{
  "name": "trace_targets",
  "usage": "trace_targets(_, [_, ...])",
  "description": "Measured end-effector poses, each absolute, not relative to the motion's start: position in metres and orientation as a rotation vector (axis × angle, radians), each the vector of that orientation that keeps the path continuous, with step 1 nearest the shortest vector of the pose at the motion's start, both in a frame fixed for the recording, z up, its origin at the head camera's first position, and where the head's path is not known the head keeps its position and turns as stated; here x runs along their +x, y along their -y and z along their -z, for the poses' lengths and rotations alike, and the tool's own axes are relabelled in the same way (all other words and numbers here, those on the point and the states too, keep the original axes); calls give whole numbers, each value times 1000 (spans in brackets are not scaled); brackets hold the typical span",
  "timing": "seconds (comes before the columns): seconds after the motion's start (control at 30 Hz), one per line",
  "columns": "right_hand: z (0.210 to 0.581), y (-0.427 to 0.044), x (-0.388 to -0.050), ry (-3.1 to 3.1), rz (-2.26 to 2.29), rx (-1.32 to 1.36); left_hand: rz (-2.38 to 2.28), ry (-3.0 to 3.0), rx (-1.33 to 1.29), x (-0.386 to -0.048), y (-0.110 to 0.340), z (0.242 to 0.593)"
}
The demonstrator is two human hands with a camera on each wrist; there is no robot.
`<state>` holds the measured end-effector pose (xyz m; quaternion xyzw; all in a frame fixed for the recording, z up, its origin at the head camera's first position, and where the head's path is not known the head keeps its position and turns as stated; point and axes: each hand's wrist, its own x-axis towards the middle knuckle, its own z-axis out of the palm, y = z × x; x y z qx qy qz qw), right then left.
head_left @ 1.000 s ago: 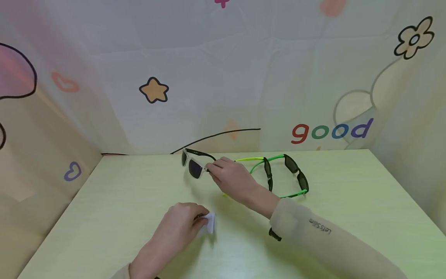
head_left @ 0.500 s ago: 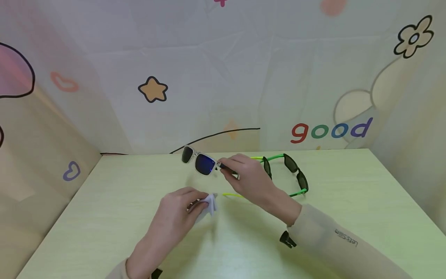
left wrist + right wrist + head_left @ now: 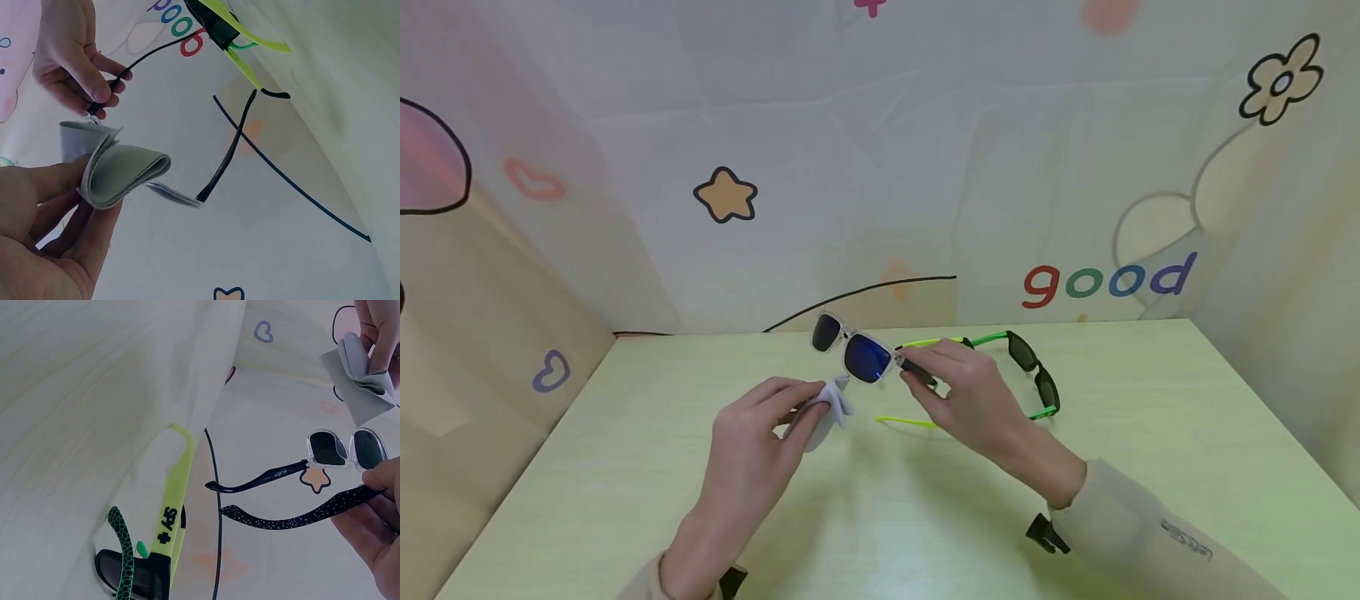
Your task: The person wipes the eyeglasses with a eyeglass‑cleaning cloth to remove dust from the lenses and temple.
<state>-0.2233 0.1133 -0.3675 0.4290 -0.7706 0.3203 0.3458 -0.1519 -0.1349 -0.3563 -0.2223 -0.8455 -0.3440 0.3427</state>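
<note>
Over a pale table point(image 3: 625, 475), I watch remotely as the right hand point(image 3: 973, 400), fingertips closed, pinches the speckled black temple point(image 3: 294, 519) of raised clear-framed sunglasses point(image 3: 867, 358), the left hand point(image 3: 748, 450) likewise pinching a folded gray cloth point(image 3: 831, 408) near their lenses point(image 3: 827, 333)

"good" stands in coloured letters on the backdrop point(image 3: 865, 167), right side of the head view. Lower left in the right wrist view, the yellow temple point(image 3: 177, 494) reads "SPY" plus a cross. Lettering on the black temple point(image 3: 278, 477) and sleeve point(image 3: 1142, 517) is unclear.
</note>
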Motion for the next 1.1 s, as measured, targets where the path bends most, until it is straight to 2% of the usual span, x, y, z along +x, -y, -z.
trace_targets(0.4, [367, -121, -216, 1981, -772, 1125, 878, 2074, -538, -158, 132, 348])
trace_targets(0.77, [365, -119, -208, 1969, -784, 1140, 784, 2011, -750, -158, 113, 356])
trace_targets(1.1, [362, -120, -205, 1952, -798, 1067, 695, 2036, -841, -155, 102, 367])
